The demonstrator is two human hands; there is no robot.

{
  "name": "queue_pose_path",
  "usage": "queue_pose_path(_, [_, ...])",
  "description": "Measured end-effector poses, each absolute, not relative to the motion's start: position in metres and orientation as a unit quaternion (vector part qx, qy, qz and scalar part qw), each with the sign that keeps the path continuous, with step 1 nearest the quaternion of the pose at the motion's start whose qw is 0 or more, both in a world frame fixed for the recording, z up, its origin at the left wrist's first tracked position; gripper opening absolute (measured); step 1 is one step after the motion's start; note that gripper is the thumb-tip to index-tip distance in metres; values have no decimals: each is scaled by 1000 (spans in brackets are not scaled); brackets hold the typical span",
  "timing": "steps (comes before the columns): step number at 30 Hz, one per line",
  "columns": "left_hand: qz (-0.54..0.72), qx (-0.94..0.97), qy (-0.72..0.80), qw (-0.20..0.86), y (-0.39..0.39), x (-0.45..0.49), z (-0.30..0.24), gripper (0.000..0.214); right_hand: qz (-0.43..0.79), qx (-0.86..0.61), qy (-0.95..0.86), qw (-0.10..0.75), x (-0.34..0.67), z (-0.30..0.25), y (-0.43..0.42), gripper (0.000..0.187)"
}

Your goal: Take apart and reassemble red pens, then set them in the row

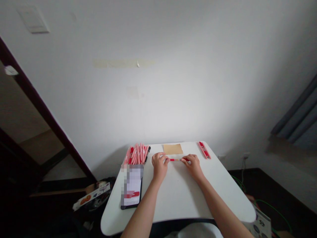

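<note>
Over the middle of the white table (pixel 178 191), both my hands pinch the ends of a thin red pen (pixel 172 160) held level from left to right. My left hand (pixel 159 164) closes on its left end, where a red part shows beside the fingertips. My right hand (pixel 191 164) pinches a red piece at the other end. A thin, pale section shows between the hands; whether the two ends are joined there is too small to tell. Just behind the hands lies a tan rectangular card or paper (pixel 172 149).
At the table's back left lies a pile of pink and red pens (pixel 137 154), with a few black parts. A phone (pixel 133 185) with a lit screen lies in front of it. A few red pens (pixel 204 150) lie at the back right. A wall (pixel 178 99) stands behind.
</note>
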State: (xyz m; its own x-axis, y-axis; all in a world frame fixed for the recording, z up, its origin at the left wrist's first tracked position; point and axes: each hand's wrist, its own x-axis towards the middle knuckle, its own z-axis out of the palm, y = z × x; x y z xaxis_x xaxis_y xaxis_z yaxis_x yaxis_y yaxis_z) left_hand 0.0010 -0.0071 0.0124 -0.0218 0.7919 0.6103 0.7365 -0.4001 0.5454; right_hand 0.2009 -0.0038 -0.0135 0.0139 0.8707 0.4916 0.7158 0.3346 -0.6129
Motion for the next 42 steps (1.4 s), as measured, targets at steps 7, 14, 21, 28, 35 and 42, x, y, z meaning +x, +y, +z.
queue_pose_path(7, [461, 697, 548, 32, -9, 2, 15, 5, 100, -577, -695, 418, 200, -12, -5, 44])
queue_pose_path(14, [453, 702, 548, 35, -8, 2, 13, 6, 128, -560, -687, 446, 198, -16, -6, 33])
queue_pose_path(21, [459, 697, 549, 41, -8, 2, 13, 5, 112, -556, -703, 429, 200, -15, -4, 22])
queue_pose_path(28, [462, 696, 549, 33, -8, 2, 14, 4, 97, -566, -712, 403, 200, -14, -4, 28])
queue_pose_path(35, [456, 691, 560, 21, -7, 2, 11, 4, 99, -565, -712, 405, 197, -9, -9, 27])
queue_pose_path(42, [452, 695, 559, 18, -5, 1, 10, 7, 88, -562, -700, 432, 197, -10, -8, 19])
